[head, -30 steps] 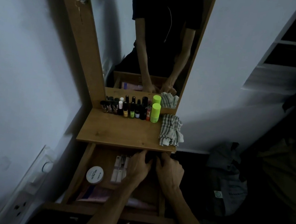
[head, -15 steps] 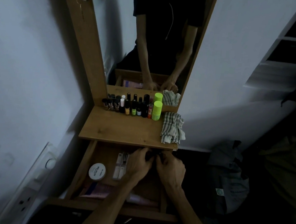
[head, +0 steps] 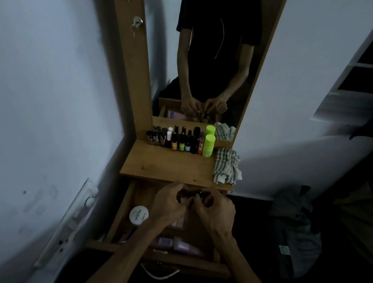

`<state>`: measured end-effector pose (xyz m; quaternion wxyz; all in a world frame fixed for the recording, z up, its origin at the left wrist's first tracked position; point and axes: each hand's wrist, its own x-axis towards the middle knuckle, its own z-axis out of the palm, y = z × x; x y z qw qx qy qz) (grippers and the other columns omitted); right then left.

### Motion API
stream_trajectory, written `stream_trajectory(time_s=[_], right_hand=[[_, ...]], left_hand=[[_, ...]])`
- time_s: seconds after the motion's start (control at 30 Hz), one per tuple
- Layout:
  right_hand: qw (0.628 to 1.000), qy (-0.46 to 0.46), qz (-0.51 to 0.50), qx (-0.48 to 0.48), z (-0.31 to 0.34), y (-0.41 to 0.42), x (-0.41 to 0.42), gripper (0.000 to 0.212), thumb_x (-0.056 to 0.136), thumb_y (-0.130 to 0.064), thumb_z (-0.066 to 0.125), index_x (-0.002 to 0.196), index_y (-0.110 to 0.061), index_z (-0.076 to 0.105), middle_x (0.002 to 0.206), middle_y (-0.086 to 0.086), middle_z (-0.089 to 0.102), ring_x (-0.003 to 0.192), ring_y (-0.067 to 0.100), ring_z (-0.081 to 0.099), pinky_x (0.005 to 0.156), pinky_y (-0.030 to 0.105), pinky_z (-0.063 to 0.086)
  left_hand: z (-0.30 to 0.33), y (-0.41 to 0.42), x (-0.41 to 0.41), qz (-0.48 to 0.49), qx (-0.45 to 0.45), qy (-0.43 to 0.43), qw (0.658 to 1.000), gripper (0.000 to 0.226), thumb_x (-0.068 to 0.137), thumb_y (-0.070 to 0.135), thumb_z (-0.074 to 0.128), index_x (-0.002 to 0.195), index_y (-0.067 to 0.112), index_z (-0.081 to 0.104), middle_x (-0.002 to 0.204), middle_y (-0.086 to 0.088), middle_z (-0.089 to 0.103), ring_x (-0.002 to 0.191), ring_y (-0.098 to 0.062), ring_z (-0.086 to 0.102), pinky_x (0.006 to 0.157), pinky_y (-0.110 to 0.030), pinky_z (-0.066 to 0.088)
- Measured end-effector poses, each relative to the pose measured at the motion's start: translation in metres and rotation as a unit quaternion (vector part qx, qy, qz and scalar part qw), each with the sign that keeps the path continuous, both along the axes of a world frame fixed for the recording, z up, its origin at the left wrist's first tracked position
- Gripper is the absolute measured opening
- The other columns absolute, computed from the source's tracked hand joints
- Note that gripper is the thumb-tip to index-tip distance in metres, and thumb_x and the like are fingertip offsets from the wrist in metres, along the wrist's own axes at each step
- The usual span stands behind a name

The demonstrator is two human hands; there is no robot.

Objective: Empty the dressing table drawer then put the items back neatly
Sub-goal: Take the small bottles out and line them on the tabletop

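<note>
Head view showed both hands raised together over the open drawer [head: 119, 217] of the wooden dressing table [head: 167, 167], just below the tabletop's front edge. The left hand [head: 167, 208] and the right hand [head: 216, 215] had their fingers curled, fingertips meeting on a small dark item [head: 193, 195] pinched between them; the dim light did not let me tell what the item was. The mirror [head: 212, 52] reflected the same pose, the two hands closed around a small bottle-like thing.

Inside the drawer lay a round white-lidded jar [head: 138, 215] near its left wall, pale flat packets [head: 176, 223] under the left wrist, and pink tubes [head: 180, 245] along the front.

On the tabletop a row of small nail-polish bottles [head: 174, 141] stood against the mirror's foot, with a lime-green cylindrical container [head: 208, 145] at the row's right end. A striped cloth [head: 226, 168] lay crumpled at the right edge, just beside the green container. A dark bag [head: 294, 238] sat on the floor to the right.
</note>
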<state>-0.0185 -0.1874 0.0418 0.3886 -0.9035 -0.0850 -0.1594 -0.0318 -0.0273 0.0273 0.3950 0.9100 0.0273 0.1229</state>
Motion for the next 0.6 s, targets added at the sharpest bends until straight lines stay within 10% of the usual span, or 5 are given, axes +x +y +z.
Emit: stream_trajectory(time_s=[0.6], right_hand=[[0.993, 0.008, 0.119, -0.007, 0.07, 0.123, 0.063, 0.025, 0.085, -0.043, 0.068, 0.089, -0.02, 0.074, 0.08, -0.005, 0.074, 0.072, 0.013, 0.068, 0.067, 0.035, 0.059]], left_hand=[[0.053, 0.125, 0.042, 0.061, 0.032, -0.046, 0.997, 0.017, 0.089, 0.024, 0.071, 0.107, 0.025, 0.069, 0.099, 0.017, 0.065, 0.091, -0.005, 0.062, 0.082, -0.028, 0.054]])
